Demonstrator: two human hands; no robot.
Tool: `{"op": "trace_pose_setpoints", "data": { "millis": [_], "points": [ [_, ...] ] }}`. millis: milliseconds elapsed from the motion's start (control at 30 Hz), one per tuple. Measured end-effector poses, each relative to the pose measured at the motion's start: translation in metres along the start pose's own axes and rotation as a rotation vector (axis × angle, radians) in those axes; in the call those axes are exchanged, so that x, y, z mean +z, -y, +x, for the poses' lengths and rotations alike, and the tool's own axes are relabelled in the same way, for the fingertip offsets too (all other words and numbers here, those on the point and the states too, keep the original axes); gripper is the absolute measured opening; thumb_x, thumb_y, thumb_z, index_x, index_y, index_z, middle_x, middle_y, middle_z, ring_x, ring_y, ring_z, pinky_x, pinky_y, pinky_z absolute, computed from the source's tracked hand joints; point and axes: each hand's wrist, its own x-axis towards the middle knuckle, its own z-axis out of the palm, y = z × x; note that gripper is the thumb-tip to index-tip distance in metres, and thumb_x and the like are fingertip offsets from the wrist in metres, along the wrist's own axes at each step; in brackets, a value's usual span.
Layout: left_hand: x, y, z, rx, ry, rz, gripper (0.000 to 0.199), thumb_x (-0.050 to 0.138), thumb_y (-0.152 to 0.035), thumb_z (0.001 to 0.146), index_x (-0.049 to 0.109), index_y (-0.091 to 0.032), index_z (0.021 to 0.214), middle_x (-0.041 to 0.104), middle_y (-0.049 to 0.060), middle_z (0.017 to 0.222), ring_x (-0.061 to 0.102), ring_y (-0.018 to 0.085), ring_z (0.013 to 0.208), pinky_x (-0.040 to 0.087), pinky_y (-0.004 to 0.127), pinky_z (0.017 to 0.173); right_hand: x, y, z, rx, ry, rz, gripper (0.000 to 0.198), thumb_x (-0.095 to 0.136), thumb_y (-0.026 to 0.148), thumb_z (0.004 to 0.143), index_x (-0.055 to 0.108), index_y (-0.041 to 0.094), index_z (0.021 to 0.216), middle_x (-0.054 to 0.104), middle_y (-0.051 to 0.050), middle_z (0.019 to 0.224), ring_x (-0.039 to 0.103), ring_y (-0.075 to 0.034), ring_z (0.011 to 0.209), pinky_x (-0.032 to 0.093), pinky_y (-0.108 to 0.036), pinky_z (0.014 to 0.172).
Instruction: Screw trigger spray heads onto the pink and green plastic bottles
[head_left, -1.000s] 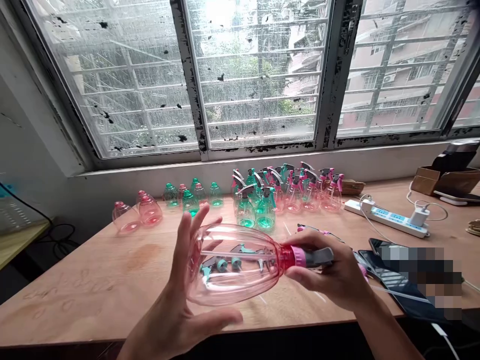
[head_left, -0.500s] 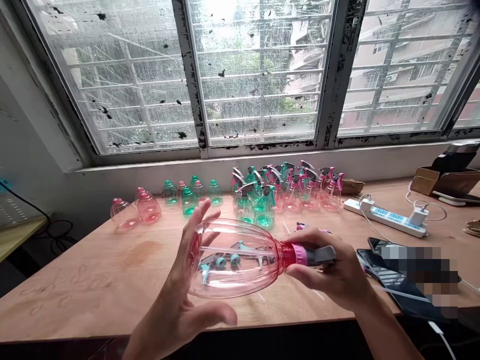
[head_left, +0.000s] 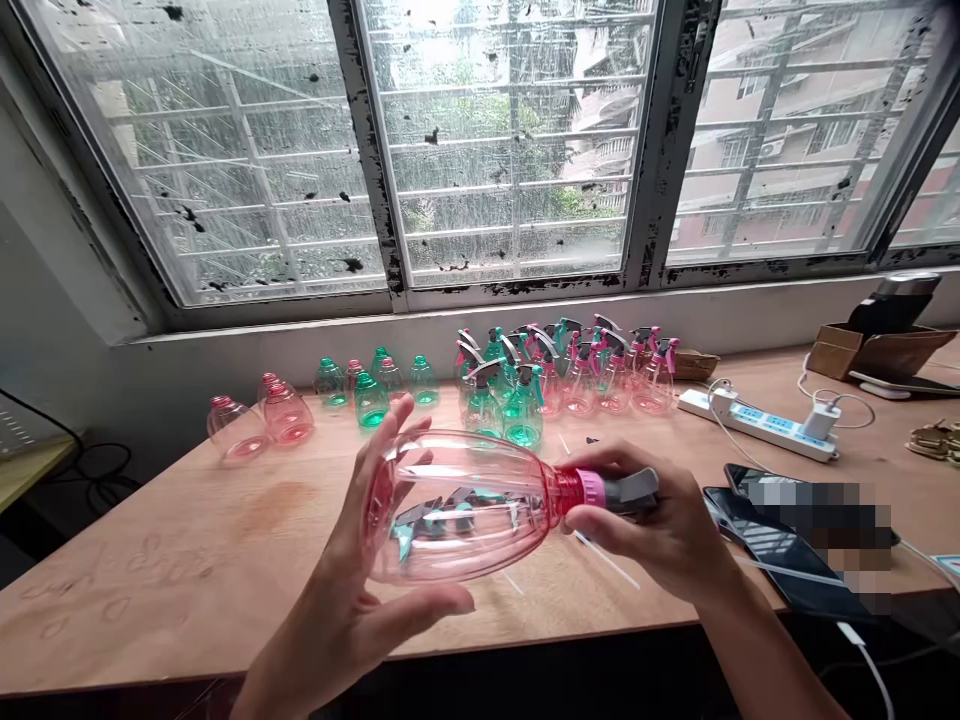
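A clear pink spray bottle [head_left: 465, 545] is held sideways in front of me, its base to the left and its neck to the right. Around the base is my left hand [head_left: 345, 570], palm against it, with some fingers behind and the thumb below. My right hand [head_left: 660, 540] grips the pink collar [head_left: 592, 488] and grey spray head at the neck. Several loose grey and teal spray heads [head_left: 405, 540] lie on the table and show through the bottle. A thin white tube [head_left: 609, 560] lies near my right hand.
Finished-looking spray bottles [head_left: 577, 385] in green and pink stand by the window wall. Left of them are headless green bottles [head_left: 371, 402] and pink bottles [head_left: 289, 415]. At right are a power strip [head_left: 757, 422], phones [head_left: 772, 550] with cables, and a cardboard box [head_left: 840, 352].
The view has shifted slightly, so things sit a little further left and higher. Both hands keep their places on the bottle, and the right hand's fingers have moved slightly around the collar.
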Motion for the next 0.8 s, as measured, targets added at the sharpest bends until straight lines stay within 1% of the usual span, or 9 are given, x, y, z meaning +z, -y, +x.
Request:
{"op": "trace_pose_setpoints", "data": {
  "millis": [167,233,333,400,467,533,667,733,800],
  "points": [
    [0.0001,0.0029,0.0032,0.21,-0.013,0.005,0.092,0.072,-0.022,0.1,0.019,-0.057,0.167,0.019,-0.002,0.181,0.029,0.032,0.164,0.044,0.054,0.126,-0.0001,-0.001,0.0025,0.079,0.024,0.203,0.024,0.092,0.033,0.085,0.08,0.02,0.101,0.08,-0.002,0.074,0.077,-0.018,0.062,0.059,-0.023,0.054],
    [0.0011,0.0036,0.0023,0.187,-0.011,0.016,0.098,0.073,-0.021,0.099,0.012,-0.058,0.167,0.019,-0.001,0.181,0.028,0.033,0.164,0.044,0.059,0.125,0.0,0.0,0.0027,0.062,0.031,0.196,0.023,0.092,0.031,0.086,0.079,0.019,0.101,0.08,-0.003,0.074,0.076,-0.018,0.061,0.059,-0.024,0.053],
    [0.0028,0.0018,0.0003,0.053,-0.035,-0.021,0.124,0.089,-0.047,0.084,0.0,-0.053,0.169,0.014,0.005,0.182,0.03,0.043,0.162,0.036,0.071,0.125,-0.0002,0.0016,0.0016,0.008,0.018,0.077,0.022,0.092,0.025,0.084,0.08,0.021,0.102,0.078,0.0,0.075,0.07,-0.014,0.054,0.054,-0.02,0.048],
    [0.003,0.0,-0.0002,0.001,-0.024,-0.018,0.125,0.09,-0.056,0.079,0.006,-0.049,0.171,0.013,0.007,0.182,0.029,0.047,0.161,0.035,0.074,0.124,-0.0002,0.0013,0.001,-0.005,0.004,0.05,0.023,0.093,0.024,0.084,0.08,0.022,0.103,0.078,0.001,0.075,0.069,-0.012,0.053,0.053,-0.019,0.048],
    [0.0023,-0.0008,0.0004,-0.005,-0.012,0.011,0.115,0.092,-0.047,0.081,0.019,-0.048,0.17,0.015,0.005,0.182,0.025,0.046,0.163,0.037,0.071,0.125,0.0,-0.0001,0.001,0.019,0.003,0.104,0.022,0.092,0.027,0.085,0.08,0.021,0.103,0.08,0.0,0.074,0.072,-0.015,0.057,0.054,-0.021,0.05],
    [0.0015,0.0002,0.0016,0.048,-0.013,0.021,0.111,0.091,-0.034,0.083,0.022,-0.051,0.168,0.015,0.002,0.182,0.025,0.043,0.164,0.038,0.066,0.127,0.0003,-0.0015,0.0016,0.06,0.019,0.181,0.023,0.091,0.031,0.086,0.08,0.02,0.102,0.08,-0.002,0.072,0.076,-0.018,0.06,0.057,-0.022,0.052],
    [0.0015,0.0059,0.0017,0.18,0.0,0.05,0.105,0.075,-0.019,0.097,0.007,-0.058,0.167,0.017,0.001,0.182,0.033,0.035,0.162,0.042,0.06,0.126,0.0006,-0.0009,0.0019,0.093,0.03,0.202,0.024,0.091,0.035,0.087,0.079,0.019,0.101,0.08,-0.003,0.071,0.076,-0.019,0.061,0.058,-0.023,0.054],
    [0.0022,0.0071,0.0002,0.144,-0.003,0.068,0.114,0.08,-0.021,0.094,-0.001,-0.055,0.168,0.014,0.002,0.182,0.032,0.035,0.163,0.042,0.06,0.126,0.0005,0.0006,0.0009,0.078,0.035,0.146,0.025,0.09,0.036,0.087,0.079,0.019,0.101,0.079,-0.003,0.071,0.073,-0.018,0.059,0.056,-0.024,0.051],
    [0.0027,0.006,-0.0012,0.08,-0.003,0.03,0.12,0.088,-0.037,0.087,0.002,-0.049,0.17,0.009,0.004,0.183,0.029,0.039,0.163,0.042,0.06,0.127,0.0002,0.0015,-0.0004,0.062,0.041,0.09,0.026,0.09,0.036,0.087,0.079,0.019,0.103,0.079,-0.004,0.073,0.07,-0.017,0.057,0.053,-0.024,0.049]
  ]
}}
